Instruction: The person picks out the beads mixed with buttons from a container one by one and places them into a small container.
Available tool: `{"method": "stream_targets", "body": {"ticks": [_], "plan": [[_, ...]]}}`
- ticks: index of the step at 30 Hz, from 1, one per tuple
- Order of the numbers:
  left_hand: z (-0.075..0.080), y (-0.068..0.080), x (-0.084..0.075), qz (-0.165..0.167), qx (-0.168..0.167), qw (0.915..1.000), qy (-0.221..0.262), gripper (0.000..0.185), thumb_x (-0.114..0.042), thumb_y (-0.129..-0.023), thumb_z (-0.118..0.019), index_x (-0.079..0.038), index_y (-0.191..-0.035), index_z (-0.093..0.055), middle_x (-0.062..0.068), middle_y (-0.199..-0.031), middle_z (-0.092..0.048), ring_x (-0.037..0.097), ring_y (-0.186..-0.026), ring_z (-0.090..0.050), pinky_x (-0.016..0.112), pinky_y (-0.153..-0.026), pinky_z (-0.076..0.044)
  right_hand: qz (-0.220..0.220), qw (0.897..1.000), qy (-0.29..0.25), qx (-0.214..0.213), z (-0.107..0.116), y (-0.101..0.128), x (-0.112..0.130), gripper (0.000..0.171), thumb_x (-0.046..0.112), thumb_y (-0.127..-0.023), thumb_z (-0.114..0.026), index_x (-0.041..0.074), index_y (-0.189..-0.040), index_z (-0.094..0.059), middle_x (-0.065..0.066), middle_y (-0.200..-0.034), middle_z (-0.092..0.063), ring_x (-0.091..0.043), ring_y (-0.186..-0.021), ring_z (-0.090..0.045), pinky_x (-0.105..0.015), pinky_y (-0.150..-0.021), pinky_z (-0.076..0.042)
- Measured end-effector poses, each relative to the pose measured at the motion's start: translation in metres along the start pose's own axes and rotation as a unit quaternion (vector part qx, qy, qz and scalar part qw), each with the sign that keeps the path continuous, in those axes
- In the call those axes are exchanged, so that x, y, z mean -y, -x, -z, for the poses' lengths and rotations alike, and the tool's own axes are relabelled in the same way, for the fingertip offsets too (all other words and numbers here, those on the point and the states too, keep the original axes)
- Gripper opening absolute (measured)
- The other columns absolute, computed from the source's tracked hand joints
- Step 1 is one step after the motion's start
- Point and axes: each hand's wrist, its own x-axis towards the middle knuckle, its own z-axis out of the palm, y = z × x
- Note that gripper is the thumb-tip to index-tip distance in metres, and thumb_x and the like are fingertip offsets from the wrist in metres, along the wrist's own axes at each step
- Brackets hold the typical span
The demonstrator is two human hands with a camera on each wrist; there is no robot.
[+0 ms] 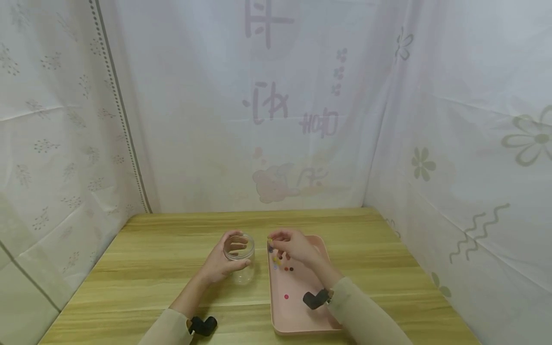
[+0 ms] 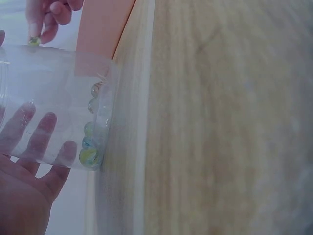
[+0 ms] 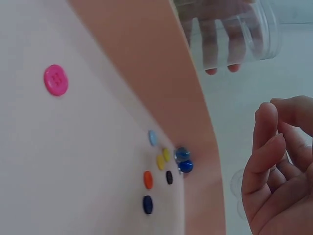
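Observation:
My left hand [image 1: 224,263] grips a clear plastic jar [image 1: 239,256] that stands on the wooden table, left of a pink tray [image 1: 316,321]. Several glass marbles [image 2: 90,134] lie in the jar's bottom. My right hand [image 1: 290,244] hovers over the tray's far left corner, close to the jar's mouth, and pinches a small yellow-green marble [image 2: 33,42] in its fingertips. Two blue marbles [image 3: 184,160] rest against the tray's wall beside several small coloured buttons [image 3: 159,161]. A pink button [image 3: 55,80] lies apart in the tray.
The wooden table [image 1: 151,254] is enclosed by white printed cloth [image 1: 276,105] at the back and on both sides. Bare tabletop stretches left of the jar and right of the tray.

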Motion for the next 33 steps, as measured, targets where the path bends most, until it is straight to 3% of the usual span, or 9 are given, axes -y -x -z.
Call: {"method": "stream_targets", "body": {"ticks": [13,23,29,33], "plan": [[0.000,0.001,0.000,0.000,0.000,1.0000,-0.003,0.081,-0.014,-0.094,-0.088,-0.007,-0.158,-0.039,0.027,-0.151,-0.058,0.049,-0.137,-0.060,0.067,-0.116,-0.048,0.005,1.000,0.000,0.001,0.006,0.003,0.022,0.035,0.022,-0.108,-0.072,0.005,-0.139,-0.070,-0.029,-0.124,-0.074,-0.015,-0.079,-0.070,-0.028,-0.061,-0.051],[0.000,0.001,-0.001,0.003,-0.001,1.0000,-0.003,0.082,-0.014,-0.093,-0.088,-0.006,-0.158,-0.038,0.026,-0.151,-0.059,0.047,-0.137,-0.061,0.066,-0.116,-0.048,0.027,1.000,0.001,0.010,0.005,0.005,0.038,0.031,0.023,-0.109,-0.070,0.009,-0.136,-0.072,-0.032,-0.123,-0.071,-0.027,-0.082,-0.071,-0.024,-0.058,-0.049],[0.000,0.000,-0.001,0.003,-0.001,1.0000,0.002,0.082,-0.014,-0.093,-0.088,-0.007,-0.158,-0.039,0.027,-0.151,-0.058,0.047,-0.138,-0.060,0.066,-0.117,-0.047,0.027,0.999,-0.001,0.018,0.002,0.004,0.046,0.031,0.025,-0.108,-0.072,0.012,-0.135,-0.073,-0.016,-0.115,-0.075,-0.027,-0.082,-0.072,-0.025,-0.059,-0.051],[0.000,0.000,-0.001,0.003,0.002,1.0000,0.001,0.082,-0.016,-0.093,-0.088,-0.007,-0.158,-0.039,0.028,-0.152,-0.057,0.048,-0.138,-0.059,0.067,-0.117,-0.047,0.032,0.999,0.001,0.024,-0.002,0.006,0.055,0.033,0.025,-0.107,-0.072,0.009,-0.136,-0.072,-0.007,-0.110,-0.074,-0.036,-0.087,-0.074,-0.025,-0.060,-0.051]]}}
